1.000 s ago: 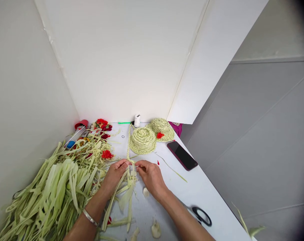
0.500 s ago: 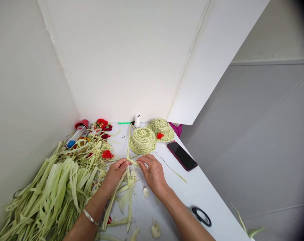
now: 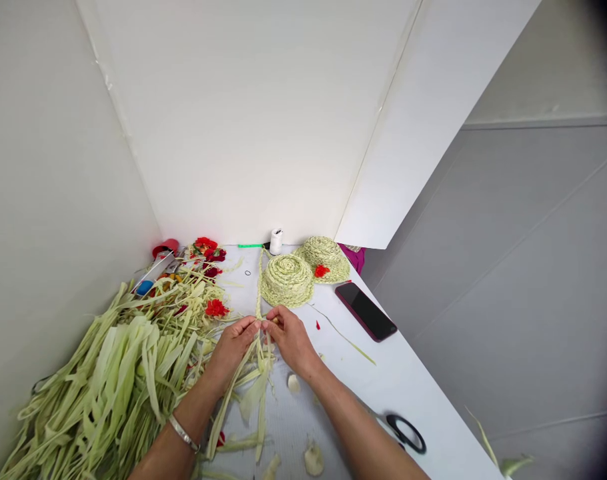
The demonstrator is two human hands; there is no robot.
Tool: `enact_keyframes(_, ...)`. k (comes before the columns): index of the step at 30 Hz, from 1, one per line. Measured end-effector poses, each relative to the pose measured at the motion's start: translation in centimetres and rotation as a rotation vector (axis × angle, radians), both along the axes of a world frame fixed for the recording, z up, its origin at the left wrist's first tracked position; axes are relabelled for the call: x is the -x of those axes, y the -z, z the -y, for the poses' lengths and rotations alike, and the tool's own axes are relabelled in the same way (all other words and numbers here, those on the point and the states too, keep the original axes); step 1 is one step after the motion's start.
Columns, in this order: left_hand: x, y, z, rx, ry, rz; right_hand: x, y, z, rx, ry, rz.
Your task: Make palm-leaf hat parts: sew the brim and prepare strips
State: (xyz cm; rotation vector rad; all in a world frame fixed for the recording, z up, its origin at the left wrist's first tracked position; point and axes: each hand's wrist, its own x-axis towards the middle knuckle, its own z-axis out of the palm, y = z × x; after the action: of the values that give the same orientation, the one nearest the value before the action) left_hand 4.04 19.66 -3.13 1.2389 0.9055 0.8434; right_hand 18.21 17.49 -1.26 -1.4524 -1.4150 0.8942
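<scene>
The fingers (image 3: 249, 326) of the left hand (image 3: 232, 350) and the fingers (image 3: 273, 327) of the right hand (image 3: 292, 341) are closed from either side, pinching a pale green plaited leaf braid (image 3: 258, 290) at one spot, with both hands about equally near it. The braid's long axis runs straight ahead from the fingers, away from the person, just beside a round coiled green woven hat (image 3: 286, 280). Its loose pale green leaf strips (image 3: 228, 407) trail back towards the person across the white desk (image 3: 383, 393). A large heap of pale green leaf strips (image 3: 108, 380) lies left of the left hand; black-handled scissors (image 3: 406, 433) and a dark smartphone (image 3: 366, 310) lie to the right.
</scene>
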Motion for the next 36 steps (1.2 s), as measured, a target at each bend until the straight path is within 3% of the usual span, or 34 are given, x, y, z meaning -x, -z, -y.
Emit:
enact_keyframes(11,0.2,-1.6,-0.2,-0.394,0.03,-0.492,-0.1,-0.5,0.3,0.049,0.006,-0.101)
enact_keyframes(21,1.1,-2.1,0.0,-0.567,0.124,-0.895,-0.5,0.5,-0.2,0.261,-0.109,-0.405)
enact_keyframes(28,0.9,-3.4,0.6,-0.653,0.152,-1.094,-0.1,1.4,-0.7,0.161,-0.034,-0.386)
enact_keyframes(36,0.7,-6.3,1.5,-0.715,0.147,-1.356,0.6,1.3,-0.6,0.075,0.028,-0.356)
